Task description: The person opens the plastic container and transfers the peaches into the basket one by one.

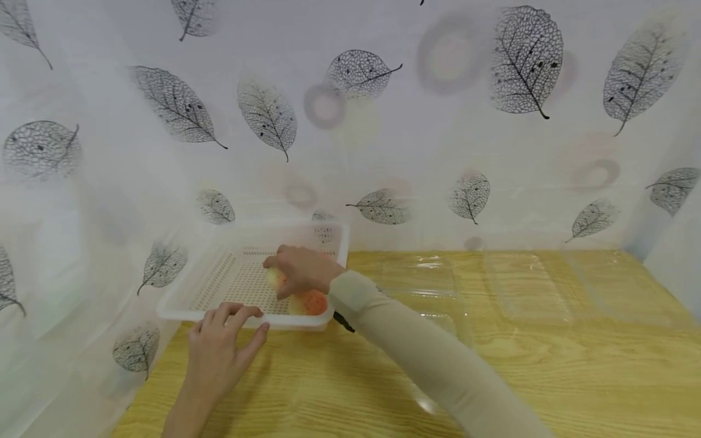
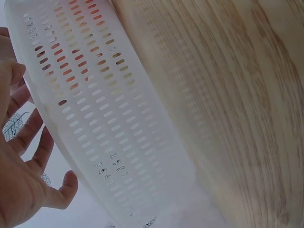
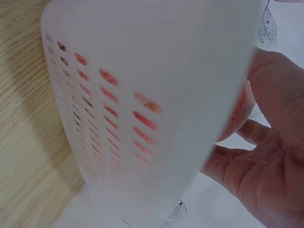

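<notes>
A white perforated plastic basket (image 1: 219, 317) sits at the back left of the table. My right hand (image 1: 304, 271) reaches over its right side and holds a round red-and-yellow fruit (image 1: 275, 277) inside; the fingers partly cover it. Another red-and-yellow fruit (image 1: 315, 302) lies in the basket's near right corner. In the right wrist view, the thumb and fingers curl about a red speckled fruit (image 3: 241, 110) behind the basket wall. My left hand (image 1: 218, 340) is at the basket's near rim, its fingers loosely spread. Reddish and yellow patches show through the slots in the left wrist view.
Clear plastic containers stand to the right on the wooden table (image 1: 547, 377): one (image 1: 418, 277) beyond my right forearm, another (image 1: 528, 286) farther right, and a faint one (image 1: 619, 286) beyond it. A leaf-patterned sheet (image 1: 427, 140) hangs behind the table and at its left.
</notes>
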Tool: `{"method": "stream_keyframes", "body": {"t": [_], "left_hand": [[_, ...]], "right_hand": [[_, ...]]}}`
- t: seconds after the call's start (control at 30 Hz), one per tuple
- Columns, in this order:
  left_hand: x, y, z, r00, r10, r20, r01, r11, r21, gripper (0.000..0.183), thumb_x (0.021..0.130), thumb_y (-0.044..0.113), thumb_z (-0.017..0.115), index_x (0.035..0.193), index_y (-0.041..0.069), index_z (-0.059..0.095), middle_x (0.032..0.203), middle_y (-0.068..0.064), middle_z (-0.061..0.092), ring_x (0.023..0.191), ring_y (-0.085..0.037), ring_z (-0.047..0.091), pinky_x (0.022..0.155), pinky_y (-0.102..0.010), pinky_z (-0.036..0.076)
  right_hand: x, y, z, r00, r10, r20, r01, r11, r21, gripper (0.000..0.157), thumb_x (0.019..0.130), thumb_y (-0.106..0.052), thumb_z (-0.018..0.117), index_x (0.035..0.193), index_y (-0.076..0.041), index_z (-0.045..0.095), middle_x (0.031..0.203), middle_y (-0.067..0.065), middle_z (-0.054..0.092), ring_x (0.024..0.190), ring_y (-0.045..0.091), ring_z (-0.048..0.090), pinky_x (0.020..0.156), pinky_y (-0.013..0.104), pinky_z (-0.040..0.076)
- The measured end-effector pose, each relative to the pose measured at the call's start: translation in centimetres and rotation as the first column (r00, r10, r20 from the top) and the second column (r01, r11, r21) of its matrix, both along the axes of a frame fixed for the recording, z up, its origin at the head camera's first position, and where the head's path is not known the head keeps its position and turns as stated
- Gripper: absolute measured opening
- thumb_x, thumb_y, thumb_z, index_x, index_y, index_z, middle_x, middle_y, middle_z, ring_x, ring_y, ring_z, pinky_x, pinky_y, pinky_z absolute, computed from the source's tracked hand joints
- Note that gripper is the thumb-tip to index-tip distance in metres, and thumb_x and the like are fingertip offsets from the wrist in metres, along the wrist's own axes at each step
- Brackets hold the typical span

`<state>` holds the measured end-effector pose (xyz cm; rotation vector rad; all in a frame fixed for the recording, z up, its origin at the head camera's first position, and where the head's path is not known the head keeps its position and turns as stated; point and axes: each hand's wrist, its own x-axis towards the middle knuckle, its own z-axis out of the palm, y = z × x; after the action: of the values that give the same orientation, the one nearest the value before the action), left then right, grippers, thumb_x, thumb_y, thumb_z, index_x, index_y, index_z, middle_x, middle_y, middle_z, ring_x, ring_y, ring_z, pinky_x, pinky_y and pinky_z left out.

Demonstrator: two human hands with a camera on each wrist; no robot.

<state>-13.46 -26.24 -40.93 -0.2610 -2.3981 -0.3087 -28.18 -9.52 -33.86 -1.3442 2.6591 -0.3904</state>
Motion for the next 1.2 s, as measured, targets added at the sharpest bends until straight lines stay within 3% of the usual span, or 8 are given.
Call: {"method": "stream_keyframes", "body": {"t": [0.47,0.7,0.83,1.07,1.2], "left_hand": [[0.1,0.0,0.2,1.0,0.018,0.025,-0.018,1.0,0.007,0.024,0.081,0.028,0.084,0.101,0.021,0.072,0.103,-0.008,0.066,0.094,-0.038,0.064,0.079,-0.069,0.046],[0.1,0.1,0.0,1.0,0.013,0.028,-0.013,1.0,0.016,0.022,0.082,0.027,0.083,0.1,0.022,0.071,0.103,-0.006,0.066,0.094,-0.037,0.063,0.079,-0.068,0.046],[0.1,0.0,-0.2,1.0,0.008,0.026,-0.009,1.0,0.016,0.023,0.081,0.028,0.083,0.1,0.023,0.071,0.103,-0.006,0.066,0.094,-0.037,0.064,0.079,-0.068,0.046],[0.2,0.2,-0.2,0.999,0.018,0.04,-0.019,0.999,0.027,0.022,0.083,0.028,0.083,0.101,0.023,0.072,0.104,-0.005,0.066,0.094,-0.036,0.063,0.081,-0.069,0.045],[0.2,0.2,-0.2,0.999,0.023,0.04,-0.024,0.999,0.029,0.021,0.083,0.029,0.083,0.1,0.023,0.072,0.104,-0.005,0.066,0.095,-0.036,0.063,0.082,-0.068,0.045]], "right_hand": [[-0.1,-1.5,-1.2,0.999,-0.028,-0.038,0.03,0.999,0.039,0.063,0.093,-0.027,0.075,0.15,-0.024,0.052,0.144,0.001,0.057,0.122,0.02,0.059,0.107,0.036,0.049],[0.3,-1.2,-1.6,0.997,-0.071,0.01,0.071,0.996,0.055,0.055,0.095,-0.027,0.071,0.147,-0.026,0.055,0.137,0.001,0.061,0.109,0.021,0.057,0.089,0.032,0.053],[0.4,-1.2,-2.0,0.998,-0.067,0.002,0.067,0.997,0.048,0.054,0.093,-0.028,0.072,0.145,-0.026,0.056,0.134,0.0,0.062,0.105,0.02,0.056,0.087,0.03,0.052],[-0.2,-1.7,-2.6,0.999,-0.03,-0.045,0.032,0.999,0.04,0.052,0.091,-0.024,0.072,0.141,-0.023,0.06,0.133,-0.003,0.065,0.111,0.014,0.058,0.103,0.033,0.046],[-0.3,-1.9,-2.6,1.0,-0.019,-0.018,0.02,0.999,0.04,0.052,0.092,-0.023,0.074,0.142,-0.023,0.06,0.138,-0.003,0.064,0.116,0.014,0.058,0.105,0.033,0.048]]}}
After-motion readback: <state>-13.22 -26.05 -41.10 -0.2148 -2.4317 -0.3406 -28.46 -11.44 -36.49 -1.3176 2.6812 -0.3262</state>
